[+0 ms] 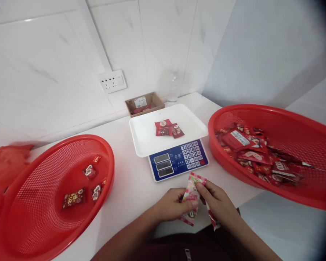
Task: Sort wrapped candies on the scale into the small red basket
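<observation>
Both my hands meet at the near table edge, in front of the scale. My left hand [172,204] and my right hand [217,201] are closed on the same pink and white printed packet [191,195], held upright between them. A red-edged strip [213,219] hangs below my right hand. Just beyond stands a blue digital scale [179,159] with a white tray [143,136] on top. A few small red packets [167,128] lie on that tray.
A red mesh basket [301,125] at the right is heaped with red packets. Another red basket [29,217] at the left has a few packets. A small cardboard box [145,102] and a clear bottle [174,87] stand by the tiled wall. Red plastic bag [8,159] at far left.
</observation>
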Motion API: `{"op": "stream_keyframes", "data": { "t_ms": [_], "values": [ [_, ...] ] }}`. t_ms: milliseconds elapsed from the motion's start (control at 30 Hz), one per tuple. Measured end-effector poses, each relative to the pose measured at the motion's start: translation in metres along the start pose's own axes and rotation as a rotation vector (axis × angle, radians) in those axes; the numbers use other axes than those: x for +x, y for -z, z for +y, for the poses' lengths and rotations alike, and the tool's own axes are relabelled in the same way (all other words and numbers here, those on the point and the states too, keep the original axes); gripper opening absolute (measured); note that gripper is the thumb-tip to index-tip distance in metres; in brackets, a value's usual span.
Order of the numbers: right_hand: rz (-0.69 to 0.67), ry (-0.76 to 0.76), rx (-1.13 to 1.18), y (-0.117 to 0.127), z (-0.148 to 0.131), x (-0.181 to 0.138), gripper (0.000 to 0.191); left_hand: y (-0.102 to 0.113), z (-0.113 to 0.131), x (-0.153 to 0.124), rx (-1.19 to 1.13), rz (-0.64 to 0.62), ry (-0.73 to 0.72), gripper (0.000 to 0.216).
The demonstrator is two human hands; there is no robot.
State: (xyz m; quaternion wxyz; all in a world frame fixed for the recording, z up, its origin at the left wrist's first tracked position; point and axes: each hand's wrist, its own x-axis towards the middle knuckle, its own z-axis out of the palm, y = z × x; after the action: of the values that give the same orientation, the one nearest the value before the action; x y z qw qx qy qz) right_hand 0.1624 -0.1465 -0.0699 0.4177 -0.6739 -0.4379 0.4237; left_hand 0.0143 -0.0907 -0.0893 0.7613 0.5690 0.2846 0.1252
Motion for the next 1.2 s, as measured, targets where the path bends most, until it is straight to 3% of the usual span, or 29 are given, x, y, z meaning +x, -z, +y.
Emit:
{"op": "stream_keyframes", "data": {
  "t_ms": [133,567,833,1033,1200],
  "values": [
    [-0.004,0.042,-0.022,0.008,-0.003,0.004,0.034,0.001,0.001,-0.001,-0.016,0.001,0.055,0.051],
    [0.031,0.096,-0.196,0.013,-0.01,0.007,0.038,0.001,0.002,0.0,-0.112,-0.048,0.026,0.042],
    [-0.13,0.093,-0.143,0.014,-0.007,0.012,0.04,0.004,0.002,-0.003,-0.072,-0.106,0.124,0.042],
    [-0.057,0.111,-0.175,0.011,-0.007,0.012,0.042,0.005,0.002,-0.003,-0.036,-0.143,0.147,0.043],
    [0.05,0.075,-0.108,0.019,-0.01,0.016,0.044,0.004,0.0,0.0,-0.178,-0.13,0.187,0.048]
  ]
}}
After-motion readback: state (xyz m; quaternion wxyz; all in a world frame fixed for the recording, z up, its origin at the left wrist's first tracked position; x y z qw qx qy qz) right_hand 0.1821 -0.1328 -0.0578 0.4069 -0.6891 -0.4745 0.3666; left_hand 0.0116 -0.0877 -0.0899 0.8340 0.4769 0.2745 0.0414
